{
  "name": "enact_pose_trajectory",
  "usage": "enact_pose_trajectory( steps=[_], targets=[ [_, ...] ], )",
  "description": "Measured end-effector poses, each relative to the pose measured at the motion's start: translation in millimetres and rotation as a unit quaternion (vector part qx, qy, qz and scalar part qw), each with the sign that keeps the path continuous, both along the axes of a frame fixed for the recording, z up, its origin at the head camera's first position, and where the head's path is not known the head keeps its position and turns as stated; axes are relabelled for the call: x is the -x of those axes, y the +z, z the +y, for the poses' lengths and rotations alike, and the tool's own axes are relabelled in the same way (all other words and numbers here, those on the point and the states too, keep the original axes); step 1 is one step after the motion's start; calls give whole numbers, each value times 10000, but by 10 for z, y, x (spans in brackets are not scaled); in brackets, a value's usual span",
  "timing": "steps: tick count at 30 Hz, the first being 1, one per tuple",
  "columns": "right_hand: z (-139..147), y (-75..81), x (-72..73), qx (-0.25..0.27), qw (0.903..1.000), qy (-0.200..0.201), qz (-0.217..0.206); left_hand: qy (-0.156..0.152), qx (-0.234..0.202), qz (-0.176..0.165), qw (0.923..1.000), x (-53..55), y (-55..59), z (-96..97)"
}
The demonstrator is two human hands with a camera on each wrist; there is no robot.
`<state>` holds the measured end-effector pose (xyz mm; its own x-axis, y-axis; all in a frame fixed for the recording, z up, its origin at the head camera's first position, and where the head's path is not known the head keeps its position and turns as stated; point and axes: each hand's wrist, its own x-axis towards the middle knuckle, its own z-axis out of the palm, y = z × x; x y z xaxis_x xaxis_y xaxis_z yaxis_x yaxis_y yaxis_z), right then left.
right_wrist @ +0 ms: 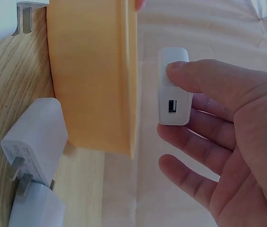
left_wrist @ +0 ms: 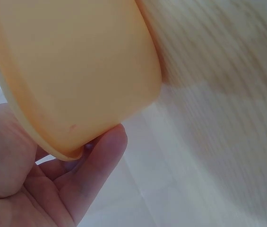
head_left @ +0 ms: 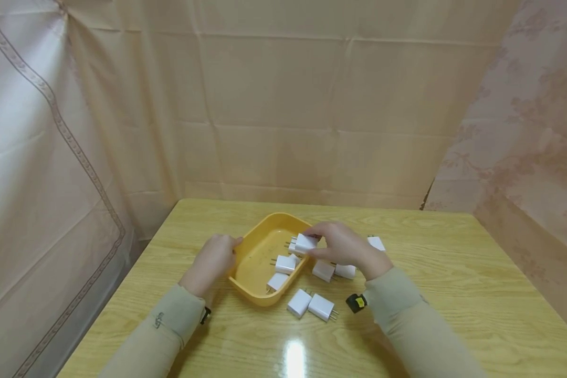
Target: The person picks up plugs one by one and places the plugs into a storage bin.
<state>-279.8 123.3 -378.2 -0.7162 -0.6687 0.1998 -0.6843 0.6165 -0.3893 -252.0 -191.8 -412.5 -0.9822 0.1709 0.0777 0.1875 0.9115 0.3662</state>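
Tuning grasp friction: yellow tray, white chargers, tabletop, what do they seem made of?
Yellow tray: probably molded plastic; smooth wall, slight sheen.
White chargers: likely rigid plastic, smooth rounded edges; prongs gray, shiny, likely metal.
Tabletop: wood or laminate, glossy; grain, bright reflection.

No word, number or brand can be read in any view. In the right wrist view, a white charger (right_wrist: pixel 41 132) on the wood surface bears small print on its pronged face, too fine and faint to make out. In the head view, a yellow patch (head_left: pixel 360 302) on the black device (head_left: pixel 352 304) by the right cuff (head_left: pixel 391 294) shows no legible lettering.
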Motion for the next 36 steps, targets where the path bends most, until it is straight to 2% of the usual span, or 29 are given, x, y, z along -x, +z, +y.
enact_pose_trajectory(
  steps=[17, 36],
  targets=[
    [-198, -60, 115, -16, 9989, -274, -383, -35, 9, 114, 9999, -2, -12, -2],
    [-258, -117, 134, -44, 9992, -136, -369, 22, 12, 36, 10000, -7, -5, 8]
  ],
)
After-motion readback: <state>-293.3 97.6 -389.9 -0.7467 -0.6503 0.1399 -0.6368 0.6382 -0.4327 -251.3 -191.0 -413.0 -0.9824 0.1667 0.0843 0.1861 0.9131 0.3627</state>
